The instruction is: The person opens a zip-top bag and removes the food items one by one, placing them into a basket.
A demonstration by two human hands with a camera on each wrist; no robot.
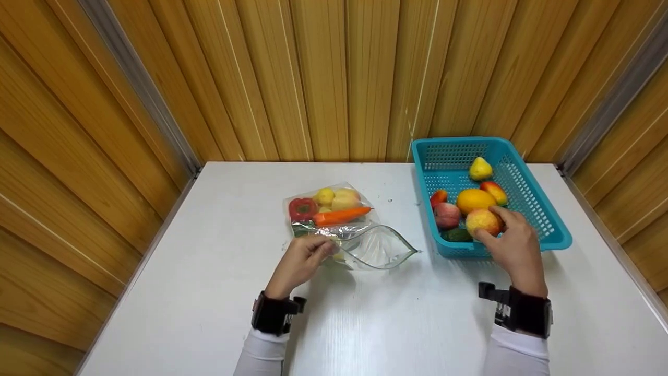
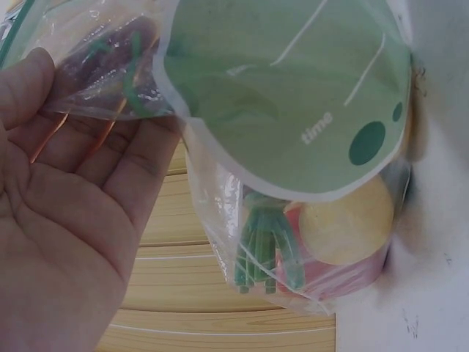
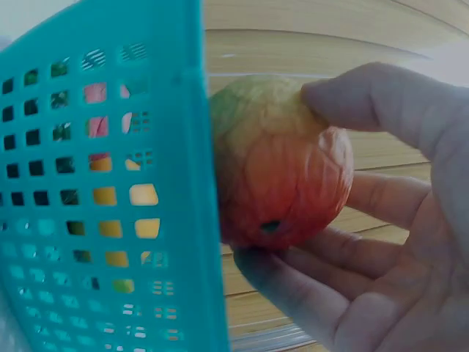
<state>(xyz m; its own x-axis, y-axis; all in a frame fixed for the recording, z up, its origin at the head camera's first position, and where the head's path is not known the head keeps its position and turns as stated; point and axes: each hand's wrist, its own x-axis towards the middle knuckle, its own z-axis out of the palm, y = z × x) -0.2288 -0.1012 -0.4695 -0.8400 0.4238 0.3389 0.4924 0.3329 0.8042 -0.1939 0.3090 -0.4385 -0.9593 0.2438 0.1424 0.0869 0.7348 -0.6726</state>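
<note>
My left hand [image 1: 308, 256] pinches the rim of a clear zip bag [image 1: 378, 250], whose mouth gapes toward the right. Inside the bag are a carrot [image 1: 342, 215], a red bell pepper [image 1: 302, 209] and several yellow round pieces. The left wrist view also shows a green bunch [image 2: 267, 249] in it and a printed green panel [image 2: 286, 95]. On the right, my right hand [image 1: 516, 248] holds a red-and-yellow apple [image 1: 482, 222], thumb on one side and fingers on the other. The apple is at the near rim of a teal basket [image 1: 556, 240], above that rim in the right wrist view.
In the basket lie a yellow pear [image 1: 480, 169], a yellow mango-like fruit [image 1: 475, 201], a red-and-yellow fruit [image 1: 494, 193], a pinkish round fruit [image 1: 447, 215] and a dark green vegetable [image 1: 456, 235]. A wood-panelled wall [image 1: 318, 78] stands behind the white table [image 1: 219, 250].
</note>
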